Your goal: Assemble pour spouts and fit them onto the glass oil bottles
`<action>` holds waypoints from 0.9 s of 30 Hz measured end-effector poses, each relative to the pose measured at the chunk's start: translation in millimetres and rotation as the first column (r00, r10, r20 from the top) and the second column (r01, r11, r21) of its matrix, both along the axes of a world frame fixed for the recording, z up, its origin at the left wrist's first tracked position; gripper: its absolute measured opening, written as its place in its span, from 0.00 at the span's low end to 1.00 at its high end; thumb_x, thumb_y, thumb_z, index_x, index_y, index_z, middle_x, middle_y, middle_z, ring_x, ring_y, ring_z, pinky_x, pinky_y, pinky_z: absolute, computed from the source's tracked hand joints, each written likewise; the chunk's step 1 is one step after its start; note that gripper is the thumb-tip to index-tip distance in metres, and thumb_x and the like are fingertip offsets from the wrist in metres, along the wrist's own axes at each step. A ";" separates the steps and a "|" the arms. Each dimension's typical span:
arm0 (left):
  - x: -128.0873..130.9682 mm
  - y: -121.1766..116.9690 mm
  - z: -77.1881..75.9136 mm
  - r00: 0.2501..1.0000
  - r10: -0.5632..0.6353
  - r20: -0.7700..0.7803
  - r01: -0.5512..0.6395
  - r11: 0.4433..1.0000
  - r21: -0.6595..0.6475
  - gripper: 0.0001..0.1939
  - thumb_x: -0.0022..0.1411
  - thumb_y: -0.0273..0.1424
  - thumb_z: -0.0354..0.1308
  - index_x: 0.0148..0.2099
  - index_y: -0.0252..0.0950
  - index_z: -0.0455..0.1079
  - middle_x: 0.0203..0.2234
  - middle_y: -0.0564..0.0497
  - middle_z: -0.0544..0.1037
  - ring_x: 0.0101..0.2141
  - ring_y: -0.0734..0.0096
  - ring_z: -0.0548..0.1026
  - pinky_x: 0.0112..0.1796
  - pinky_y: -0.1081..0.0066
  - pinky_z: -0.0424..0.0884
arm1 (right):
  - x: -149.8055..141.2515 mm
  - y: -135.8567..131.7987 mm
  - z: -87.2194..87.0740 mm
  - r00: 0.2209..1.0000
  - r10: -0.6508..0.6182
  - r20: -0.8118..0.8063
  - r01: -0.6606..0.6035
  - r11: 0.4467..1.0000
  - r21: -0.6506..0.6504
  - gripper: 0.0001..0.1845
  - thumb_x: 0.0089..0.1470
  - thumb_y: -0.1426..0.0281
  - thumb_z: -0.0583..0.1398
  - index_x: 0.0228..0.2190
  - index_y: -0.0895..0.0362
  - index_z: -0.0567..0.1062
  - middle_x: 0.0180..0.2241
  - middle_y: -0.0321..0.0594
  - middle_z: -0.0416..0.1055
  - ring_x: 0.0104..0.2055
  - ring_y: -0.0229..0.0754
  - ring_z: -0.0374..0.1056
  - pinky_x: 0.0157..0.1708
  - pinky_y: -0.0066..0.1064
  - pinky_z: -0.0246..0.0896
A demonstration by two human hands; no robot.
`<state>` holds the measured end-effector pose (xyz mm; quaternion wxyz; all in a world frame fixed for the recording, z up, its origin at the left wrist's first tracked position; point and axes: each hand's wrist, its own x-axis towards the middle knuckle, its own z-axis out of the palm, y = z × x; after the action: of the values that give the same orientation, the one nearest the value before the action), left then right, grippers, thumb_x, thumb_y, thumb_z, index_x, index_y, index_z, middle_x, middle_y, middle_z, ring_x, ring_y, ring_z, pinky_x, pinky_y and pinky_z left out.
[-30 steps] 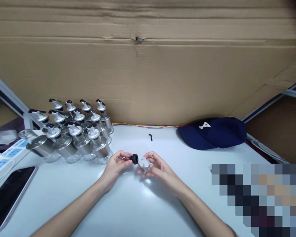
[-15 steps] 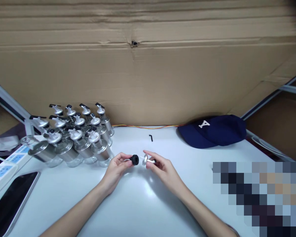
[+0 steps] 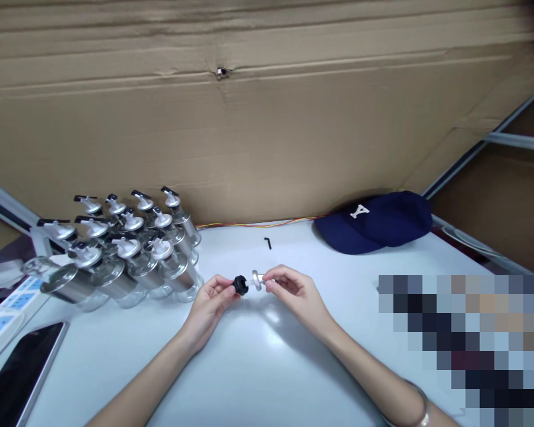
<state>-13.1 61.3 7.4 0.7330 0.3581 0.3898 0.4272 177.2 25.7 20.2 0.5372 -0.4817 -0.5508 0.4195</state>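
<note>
Pinched in my left hand [image 3: 213,302] is a black ribbed stopper [image 3: 240,285], its open end facing right. My right hand [image 3: 296,290] grips a silver pourer spout [image 3: 257,280] by its narrow end. The spout's pale tube points left and meets the mouth of the stopper; how deep it sits inside I cannot tell. A small bent black lever [image 3: 267,243] lies on the table beyond my hands. Several glass bottles [image 3: 178,273] with steel bands stand to the left, most topped with silver pourers and black levers.
One bottle without a pourer [image 3: 66,284] stands at the group's left end. A phone [image 3: 22,373] and a power strip [image 3: 9,320] lie at the left. A navy cap [image 3: 378,222] rests at the back right, before a cardboard wall [image 3: 267,142]. The right front is blurred out.
My right hand has brought the pourer spout leftward to the stopper, so its tube now meets the opening. The fingers have shifted toward the spout's narrow end. The view has turned slightly.
</note>
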 end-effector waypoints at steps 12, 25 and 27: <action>-3.5 0.1 -3.2 0.962 0.042 -0.270 0.015 0.979 0.205 0.17 0.40 0.34 0.70 0.33 0.35 0.71 0.31 0.51 0.77 0.35 0.67 0.76 0.39 0.70 0.72 | -3.3 -6.9 0.3 0.948 -0.022 0.318 -0.015 0.993 0.114 0.09 0.54 0.67 0.57 0.37 0.54 0.73 0.32 0.40 0.72 0.32 0.40 0.66 0.28 0.29 0.62; -4.8 -3.0 -1.8 0.965 -0.004 -0.261 0.061 0.975 0.212 0.12 0.42 0.31 0.70 0.32 0.35 0.76 0.32 0.49 0.81 0.36 0.65 0.77 0.40 0.70 0.72 | -3.5 -8.9 2.9 0.958 0.134 0.253 -0.136 0.991 -0.011 0.06 0.54 0.66 0.58 0.30 0.56 0.71 0.25 0.38 0.73 0.28 0.39 0.68 0.26 0.27 0.58; -4.3 -3.7 -3.1 0.973 -0.005 -0.231 0.049 0.981 0.185 0.12 0.41 0.31 0.71 0.31 0.35 0.76 0.31 0.49 0.81 0.34 0.67 0.76 0.39 0.72 0.71 | -4.7 -10.3 1.1 0.949 0.115 0.293 -0.132 0.990 0.041 0.06 0.54 0.67 0.58 0.28 0.56 0.71 0.26 0.38 0.73 0.29 0.40 0.68 0.28 0.28 0.59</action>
<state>-17.4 57.7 4.3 0.6514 0.4786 0.4245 0.4079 172.5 15.4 21.3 0.4377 -0.4862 -0.6649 0.3606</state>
